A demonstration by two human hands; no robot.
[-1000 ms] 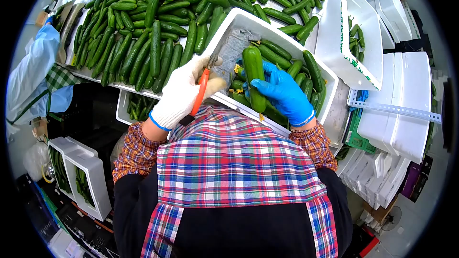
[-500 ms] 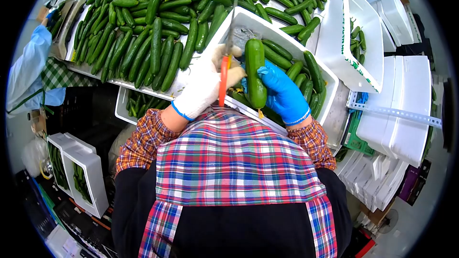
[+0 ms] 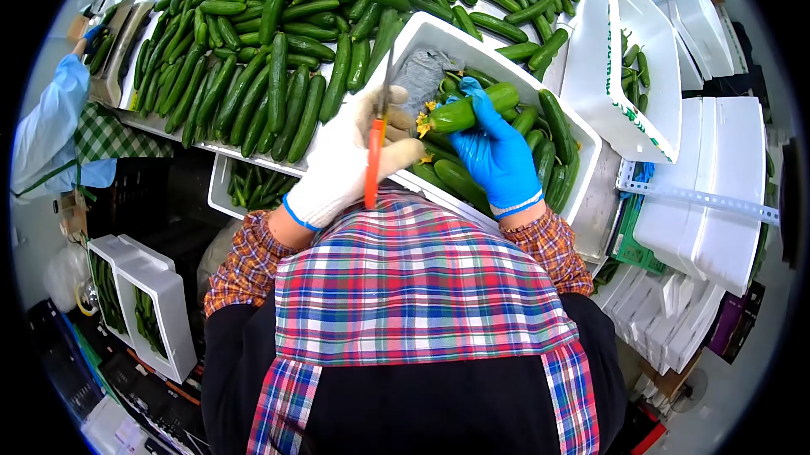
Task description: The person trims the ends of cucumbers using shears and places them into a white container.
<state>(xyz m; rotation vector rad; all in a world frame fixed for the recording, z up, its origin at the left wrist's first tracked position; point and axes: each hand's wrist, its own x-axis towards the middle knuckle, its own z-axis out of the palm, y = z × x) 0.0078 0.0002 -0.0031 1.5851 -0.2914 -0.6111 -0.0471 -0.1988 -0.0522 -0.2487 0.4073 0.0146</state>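
Right now I have the cucumber (image 3: 492, 106) up in the right hand (image 3: 499, 166), above the box (image 3: 584, 185) and tilted so its bloom end faces the other glove. Blue fingers wrap it near the middle, one digit laid across the top, so that grip is closed and looks secure. The yellow bloom (image 3: 423, 123) sticks out clear of the blue glove, which I judge a sound hold: nothing there presses on the soft tip.

On the other side, the left hand (image 3: 337, 151) is closed round the cutter (image 3: 375, 156), its orange handle toward the apron (image 3: 422, 303) and its blade pointing up toward the pile (image 3: 278, 75). The blade is blurred, so I cannot tell whether it is parted. The white thumb and fingertips are just beside the bloom; whether they touch it, I cannot say.

To work cleanly, I would want the right wrist steady, the squeeze firm enough to stop rolling yet light enough not to bruise the skin. I would want the blade angled away from the blue fingers and bloom. Staying low over the box seems wise too, since a slip would mean a short drop.
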